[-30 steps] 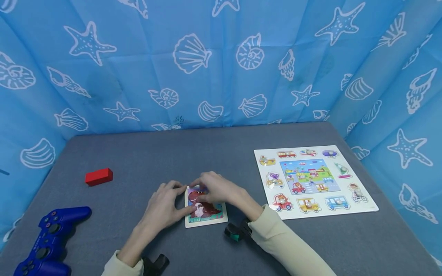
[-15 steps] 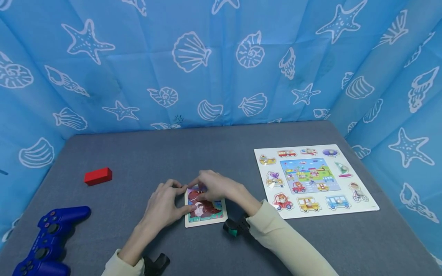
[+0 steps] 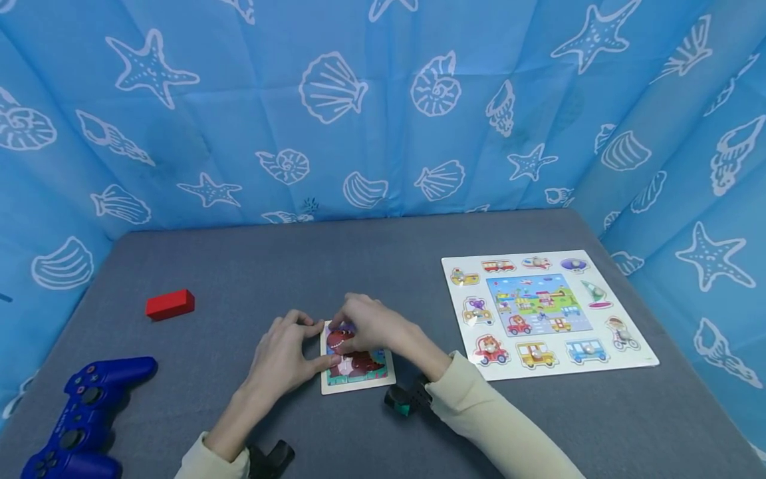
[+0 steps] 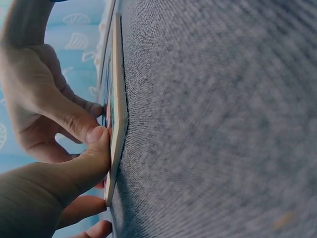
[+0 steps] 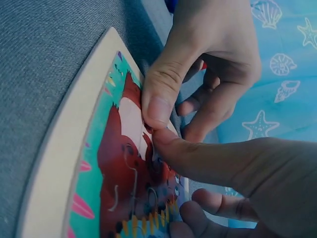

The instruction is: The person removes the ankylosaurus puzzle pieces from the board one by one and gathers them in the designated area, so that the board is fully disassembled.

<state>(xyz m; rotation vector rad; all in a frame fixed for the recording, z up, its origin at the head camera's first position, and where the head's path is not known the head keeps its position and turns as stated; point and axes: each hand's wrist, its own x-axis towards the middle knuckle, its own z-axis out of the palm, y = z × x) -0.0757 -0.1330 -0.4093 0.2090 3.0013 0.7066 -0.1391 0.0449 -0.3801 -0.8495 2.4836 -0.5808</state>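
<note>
A small jigsaw puzzle [image 3: 359,374] with a red-brown dinosaur and a pale wooden border lies face up on the table between both hands. My left hand [image 3: 281,359] holds its left side, thumb on the picture and fingers at the far left corner. From the right, my right hand [image 3: 374,326] reaches over it, its thumb on the dinosaur and fingers curled toward the far edge. Up close in the right wrist view, both thumbs meet on the puzzle [image 5: 114,168]. The left wrist view shows the wooden edge [image 4: 118,74] low against the cloth.
To the right lies a white vehicle peg puzzle board [image 3: 467,319] with its pieces set in it. A red block [image 3: 170,305] sits on the left of the grey table [image 3: 239,266]. Nearer is a blue game controller [image 3: 90,419]. A blue seashell curtain [image 3: 383,153] encloses the table.
Both hands stay at the puzzle. The right hand's fingers have shifted slightly at its far edge. The head view has shifted a little.
</note>
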